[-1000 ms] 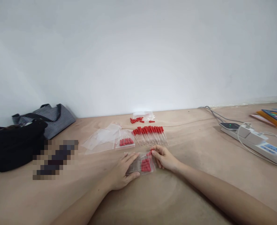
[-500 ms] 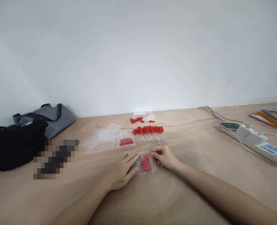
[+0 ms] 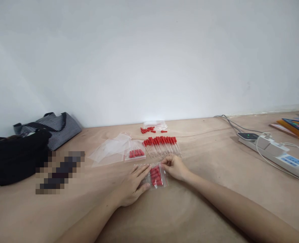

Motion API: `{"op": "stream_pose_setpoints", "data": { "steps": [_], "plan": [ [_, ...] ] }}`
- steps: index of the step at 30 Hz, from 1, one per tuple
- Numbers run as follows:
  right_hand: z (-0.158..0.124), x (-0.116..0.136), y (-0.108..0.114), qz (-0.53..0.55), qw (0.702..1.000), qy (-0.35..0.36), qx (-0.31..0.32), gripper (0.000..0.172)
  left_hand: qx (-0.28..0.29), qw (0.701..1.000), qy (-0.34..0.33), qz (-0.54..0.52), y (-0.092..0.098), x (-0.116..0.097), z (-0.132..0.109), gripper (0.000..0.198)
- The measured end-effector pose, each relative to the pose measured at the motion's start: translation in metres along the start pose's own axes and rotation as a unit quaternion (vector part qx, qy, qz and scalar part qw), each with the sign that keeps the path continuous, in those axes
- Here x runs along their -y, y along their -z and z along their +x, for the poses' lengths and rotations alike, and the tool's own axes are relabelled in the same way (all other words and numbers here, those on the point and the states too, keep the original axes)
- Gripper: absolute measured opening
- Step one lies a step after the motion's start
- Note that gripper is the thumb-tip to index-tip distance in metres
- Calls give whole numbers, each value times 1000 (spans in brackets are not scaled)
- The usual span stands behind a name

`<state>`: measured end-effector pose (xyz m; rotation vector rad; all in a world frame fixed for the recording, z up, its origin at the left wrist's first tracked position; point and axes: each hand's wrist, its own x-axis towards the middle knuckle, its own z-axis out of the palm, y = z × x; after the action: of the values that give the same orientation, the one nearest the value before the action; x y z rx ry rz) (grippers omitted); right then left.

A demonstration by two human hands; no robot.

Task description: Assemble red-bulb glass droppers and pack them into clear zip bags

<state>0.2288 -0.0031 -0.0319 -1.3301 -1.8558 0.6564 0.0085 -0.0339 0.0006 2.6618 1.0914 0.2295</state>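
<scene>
A small clear zip bag (image 3: 161,182) with several red rubber bulbs (image 3: 156,176) inside lies flat on the table in front of me. My left hand (image 3: 136,182) rests with fingers stretched out over the bag's left edge. At the bag's upper right corner, by the red-lined zip strip, my right hand (image 3: 174,166) pinches the edge between thumb and fingers. Just beyond the hands is a row of droppers (image 3: 161,145) with red bulbs and thin clear tubes. Left of them, a second zip bag (image 3: 135,153) holds several red bulbs.
Flat zip bags (image 3: 110,150) overlap at the left. Loose red bulbs (image 3: 146,129) lie near the wall beside another clear bag (image 3: 154,124). A striped bag (image 3: 65,130) and a black bag (image 3: 18,157) stand far left. A power strip (image 3: 288,158) with cables sits right.
My right hand has shifted slightly left and away from me along the bag's zip edge. The left hand stays on the bag, almost still.
</scene>
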Motion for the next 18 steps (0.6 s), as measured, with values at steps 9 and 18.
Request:
{"op": "stream_pose_setpoints", "data": {
  "steps": [9,18],
  "plan": [
    [-5,-10,10,-17,993,93,72,18,25,999,-21,3,0,6,0,47],
    [-23,-10,32,20,965,213,153,29,-120,992,-50,-5,-4,20,-3,33]
  ]
}}
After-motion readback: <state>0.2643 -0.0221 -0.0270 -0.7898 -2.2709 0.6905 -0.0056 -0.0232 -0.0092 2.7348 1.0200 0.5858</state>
